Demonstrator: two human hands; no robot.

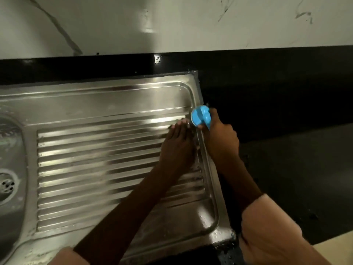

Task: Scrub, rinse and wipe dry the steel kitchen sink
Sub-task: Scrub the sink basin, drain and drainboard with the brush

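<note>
steel sink [99, 96]: set in the black counter [286, 111], bowl and drain [5, 185] at far left, ribbed drainboard [99, 161] running left-right under both forearms. right hand [219, 138] curled round one blue scrubber [201, 117] at the drainboard's right rim, nearer that edge; left hand [177, 146] just beside it, fingers straight and flat on the ribs, holding nothing. count: one sink, one drain, one scrubber, two hands; unscrubbed run probably lies leftward along the ribs toward the bowl.
</note>
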